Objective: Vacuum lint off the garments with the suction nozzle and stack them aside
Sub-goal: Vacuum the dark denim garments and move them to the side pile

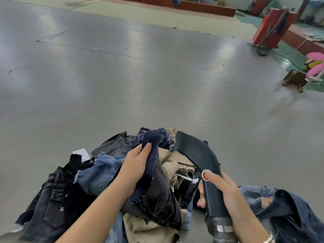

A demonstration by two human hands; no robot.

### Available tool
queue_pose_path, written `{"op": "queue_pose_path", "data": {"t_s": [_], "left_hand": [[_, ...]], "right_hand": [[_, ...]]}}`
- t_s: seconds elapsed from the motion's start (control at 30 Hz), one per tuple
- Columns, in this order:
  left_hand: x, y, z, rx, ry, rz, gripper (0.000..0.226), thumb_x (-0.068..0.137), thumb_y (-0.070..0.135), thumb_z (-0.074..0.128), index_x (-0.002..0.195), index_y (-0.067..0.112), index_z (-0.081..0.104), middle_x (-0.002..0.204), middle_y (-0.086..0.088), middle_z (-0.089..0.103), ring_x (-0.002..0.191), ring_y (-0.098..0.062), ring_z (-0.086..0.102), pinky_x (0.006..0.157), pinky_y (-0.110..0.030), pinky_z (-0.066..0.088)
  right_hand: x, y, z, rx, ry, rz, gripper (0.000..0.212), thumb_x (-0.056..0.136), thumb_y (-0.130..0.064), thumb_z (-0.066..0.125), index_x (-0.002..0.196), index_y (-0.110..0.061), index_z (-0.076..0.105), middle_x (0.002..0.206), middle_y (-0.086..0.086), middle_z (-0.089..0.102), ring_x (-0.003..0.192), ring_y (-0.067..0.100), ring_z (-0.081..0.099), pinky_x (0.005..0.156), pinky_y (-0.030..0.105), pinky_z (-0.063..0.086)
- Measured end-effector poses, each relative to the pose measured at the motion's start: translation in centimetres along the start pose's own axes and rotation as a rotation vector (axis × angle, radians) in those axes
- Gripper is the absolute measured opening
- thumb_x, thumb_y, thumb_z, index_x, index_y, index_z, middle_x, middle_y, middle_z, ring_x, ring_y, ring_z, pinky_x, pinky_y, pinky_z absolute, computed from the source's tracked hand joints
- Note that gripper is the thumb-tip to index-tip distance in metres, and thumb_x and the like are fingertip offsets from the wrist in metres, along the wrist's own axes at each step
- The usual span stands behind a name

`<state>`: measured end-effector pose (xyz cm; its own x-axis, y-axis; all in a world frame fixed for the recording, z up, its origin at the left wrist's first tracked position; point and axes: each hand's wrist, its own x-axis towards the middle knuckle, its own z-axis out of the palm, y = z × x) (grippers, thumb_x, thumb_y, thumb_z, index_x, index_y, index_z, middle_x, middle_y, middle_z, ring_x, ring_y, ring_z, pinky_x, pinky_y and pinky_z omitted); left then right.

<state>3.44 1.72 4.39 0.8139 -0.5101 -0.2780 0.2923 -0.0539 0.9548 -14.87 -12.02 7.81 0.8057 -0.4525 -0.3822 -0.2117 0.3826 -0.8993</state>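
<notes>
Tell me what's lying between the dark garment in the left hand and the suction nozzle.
In the head view, folded khaki garments on the pile fill the gap between the dark navy garment and the suction nozzle.

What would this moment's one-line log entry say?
left hand: grips dark navy denim garment | right hand: holds black plastic suction nozzle | nozzle off fabric

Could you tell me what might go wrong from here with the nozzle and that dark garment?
The left hand grips the dark garment by one bunched edge, so loose cloth could be sucked into the nozzle. The right hand holds the nozzle above the pile, so it might snag the paper tag on the khaki piece.
</notes>
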Motion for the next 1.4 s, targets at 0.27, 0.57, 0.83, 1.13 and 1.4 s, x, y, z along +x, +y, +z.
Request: {"op": "queue_pose_path", "data": {"t_s": [0.27,0.57,0.83,1.13,1.4], "left_hand": [[0.3,0.1,-0.1,-0.079,0.056,-0.026,0.024,0.1,0.031,0.047,0.092,0.022,0.068,0.073,0.003,0.072,0.063,-0.008,0.066,0.056,-0.022,0.053],[-1.5,-0.7,1.5,0.021,-0.153,-0.016,0.027,0.099,0.029,0.049,0.087,0.021,0.072,0.089,-0.015,0.073,0.075,-0.02,0.068,0.067,-0.032,0.052],[-0.4,0.2,-0.5,0.021,-0.144,-0.23,0.021,0.093,0.003,0.052,0.094,0.01,0.071,0.089,-0.014,0.074,0.078,-0.025,0.068,0.069,-0.032,0.053],[-0.4,-0.7,0.9,-0.119,0.098,-0.21,0.038,0.095,0.046,0.052,0.099,0.015,0.071,0.105,-0.017,0.071,0.105,-0.035,0.063,0.1,-0.05,0.045],[-1.6,-1.4,2.0,-0.062,-0.044,-0.121,0.036,0.1,0.034,0.044,0.089,0.023,0.076,0.089,-0.009,0.075,0.083,-0.022,0.069,0.073,-0.031,0.053]], "right_hand": [[-1.6,1.5,2.0,-0.157,-0.296,0.053,0.049,0.066,-0.042,0.074,0.112,-0.029,0.064,0.074,0.014,0.067,0.06,0.022,0.064,0.054,0.025,0.051],[1.0,0.4,1.0,-0.03,0.036,0.01,0.039,0.07,-0.029,0.078,0.091,-0.005,0.057,0.062,0.015,0.057,0.043,0.027,0.054,0.043,0.031,0.048],[-0.3,-0.1,-0.7,-0.026,0.05,0.002,0.035,0.067,-0.031,0.078,0.088,-0.008,0.061,0.064,0.019,0.056,0.045,0.03,0.054,0.043,0.034,0.048],[-2.5,2.9,2.8,-0.186,-0.157,0.012,0.052,0.06,-0.049,0.074,0.11,-0.042,0.064,0.086,0.003,0.073,0.078,0.015,0.068,0.068,0.021,0.05],[-1.1,1.7,2.5,-0.04,-0.012,0.046,0.037,0.071,-0.031,0.074,0.097,-0.009,0.058,0.061,0.018,0.056,0.043,0.029,0.053,0.044,0.033,0.047]]}}
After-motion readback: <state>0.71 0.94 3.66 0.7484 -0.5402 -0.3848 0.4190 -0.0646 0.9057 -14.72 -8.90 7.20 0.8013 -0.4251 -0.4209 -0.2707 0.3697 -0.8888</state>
